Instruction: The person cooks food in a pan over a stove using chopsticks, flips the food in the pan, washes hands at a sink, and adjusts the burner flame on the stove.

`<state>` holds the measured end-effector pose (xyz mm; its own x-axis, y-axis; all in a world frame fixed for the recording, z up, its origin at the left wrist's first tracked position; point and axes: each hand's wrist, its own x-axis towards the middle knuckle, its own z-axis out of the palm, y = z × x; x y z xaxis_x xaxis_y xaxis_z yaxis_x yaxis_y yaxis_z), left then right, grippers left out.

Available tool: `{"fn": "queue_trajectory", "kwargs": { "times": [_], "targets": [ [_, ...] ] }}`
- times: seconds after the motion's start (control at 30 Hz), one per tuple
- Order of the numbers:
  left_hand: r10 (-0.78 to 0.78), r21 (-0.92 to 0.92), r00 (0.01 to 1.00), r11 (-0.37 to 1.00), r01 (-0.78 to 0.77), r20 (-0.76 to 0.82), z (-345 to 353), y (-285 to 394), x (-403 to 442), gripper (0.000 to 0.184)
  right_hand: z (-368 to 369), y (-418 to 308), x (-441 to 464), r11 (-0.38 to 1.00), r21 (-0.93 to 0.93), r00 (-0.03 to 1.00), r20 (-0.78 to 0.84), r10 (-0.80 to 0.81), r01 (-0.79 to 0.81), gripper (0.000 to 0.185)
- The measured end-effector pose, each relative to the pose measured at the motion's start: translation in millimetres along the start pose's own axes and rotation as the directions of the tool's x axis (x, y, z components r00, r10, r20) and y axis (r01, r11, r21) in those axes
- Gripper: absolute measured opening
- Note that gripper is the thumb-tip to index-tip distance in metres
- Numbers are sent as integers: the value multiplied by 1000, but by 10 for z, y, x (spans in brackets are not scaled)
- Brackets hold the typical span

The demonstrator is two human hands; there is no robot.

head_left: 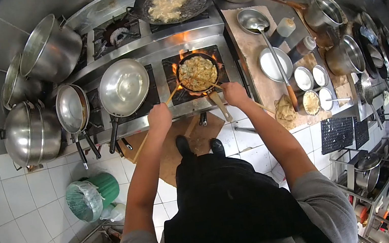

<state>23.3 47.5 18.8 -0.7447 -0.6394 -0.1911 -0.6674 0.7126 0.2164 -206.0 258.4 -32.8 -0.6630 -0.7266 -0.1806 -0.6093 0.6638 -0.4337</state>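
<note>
My left hand (159, 118) is closed round a wooden stick (172, 95) whose tip reaches toward the small pan at the burner. My right hand (235, 94) grips a second wooden stick (265, 107), also angled into that pan. Chopped, browned food (198, 73) fills the small dark pan (181, 82), with flames (178, 63) rising around its rim. The pan's handle (220, 107) points toward me, just left of my right hand and not held. Behind it, a large wok (143, 1) holds a pale battered piece (169, 7) in oil.
Empty pans (124, 88) and large pots (51, 48) stand on the left of the stove. To the right, a counter carries a ladle (276, 56), squeeze bottles (285, 28) and small bowls (303, 78). A green bin (105, 188) stands on the floor.
</note>
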Motion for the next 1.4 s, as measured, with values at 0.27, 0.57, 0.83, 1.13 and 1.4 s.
{"fn": "queue_trajectory", "kwargs": {
  "times": [0.27,0.57,0.83,1.13,1.4],
  "targets": [
    [49,16,997,999,-50,54,-69,36,23,20,88,-23,-243,999,-20,997,67,-42,43,21],
    [4,32,993,999,-8,118,-238,109,112,18,-212,57,-318,993,13,990,74,-119,118,25],
    [27,51,998,998,-30,60,-249,137,162,17,-122,1,-325,995,-50,994,77,-79,83,24],
    [36,17,995,999,-38,97,-75,281,164,20,-440,356,-218,978,-206,999,35,-23,30,22],
    [59,-38,996,998,-57,66,88,383,241,21,-477,199,-38,976,-210,996,78,-34,50,23]
  ]
}}
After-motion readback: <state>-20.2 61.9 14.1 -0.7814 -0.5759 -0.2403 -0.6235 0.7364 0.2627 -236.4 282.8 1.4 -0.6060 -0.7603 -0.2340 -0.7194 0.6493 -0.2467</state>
